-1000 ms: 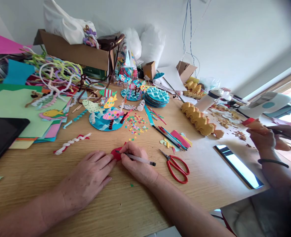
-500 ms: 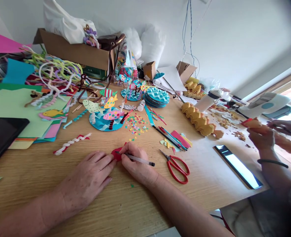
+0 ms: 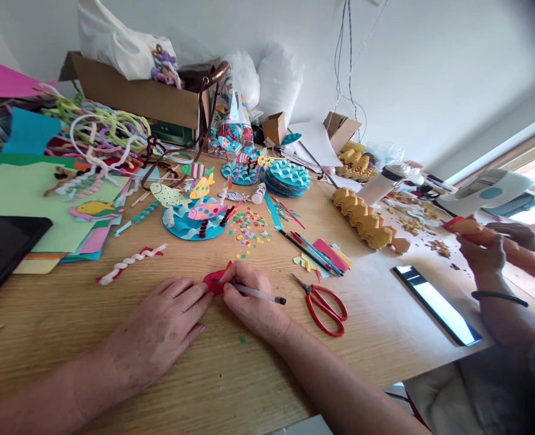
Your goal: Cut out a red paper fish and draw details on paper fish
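Observation:
My right hand [image 3: 251,302] is closed round a pen [image 3: 262,294] with a clear barrel and a dark end. Its tip rests on a small red paper cutout [image 3: 213,281] lying on the table. The flat fingertips of my left hand [image 3: 167,317] press the cutout's left edge, and part of it is hidden under both hands. To the right lie red-handled scissors [image 3: 326,307], blades open a little. Beyond my hands stands a blue wavy paper disc [image 3: 183,228] carrying paper fish [image 3: 207,211]. A twisted white and red pipe cleaner piece [image 3: 132,263] lies left.
Pens [image 3: 315,252], paper scraps and colourful confetti dots [image 3: 250,228] lie ahead. Coloured paper sheets [image 3: 26,199] and a black phone [image 3: 8,251] are at left. At right are a lit phone [image 3: 437,305], a yellow egg carton [image 3: 367,223] and a co-worker's hands [image 3: 482,257] on another carton strip.
My hands and the pen stay almost in place on the red paper. The co-worker's far hand has shifted slightly on the carton strip. The view has moved a touch.

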